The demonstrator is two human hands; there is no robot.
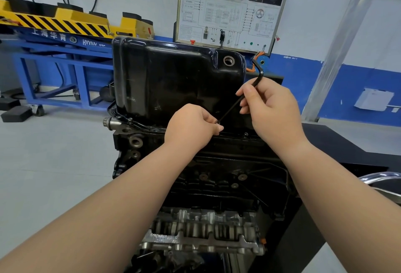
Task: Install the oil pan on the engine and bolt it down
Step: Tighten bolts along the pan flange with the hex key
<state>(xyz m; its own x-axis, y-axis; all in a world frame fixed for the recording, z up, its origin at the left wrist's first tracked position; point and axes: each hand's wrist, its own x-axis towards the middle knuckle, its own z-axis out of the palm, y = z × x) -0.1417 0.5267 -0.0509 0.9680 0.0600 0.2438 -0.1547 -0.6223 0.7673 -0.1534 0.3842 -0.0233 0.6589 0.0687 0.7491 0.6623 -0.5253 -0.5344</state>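
The black oil pan (pixel 173 81) is seated on the upturned engine (pixel 217 186), its flange lying along the block's near edge, with open floor (pixel 54 164) to the left and a black stand (pixel 336 142) close on the right. A small bolt (pixel 217 122) is pinched in the curled fingers of the left hand (pixel 191 127) just above the near flange, at the tip of a bent hex key (pixel 258 77). The key's shaft is gripped higher up by the right hand (pixel 273 110), the hands being held apart.

The oil pan (pixel 173 79) sits on the engine (pixel 217 175), the training board (pixel 232 8) behind it.
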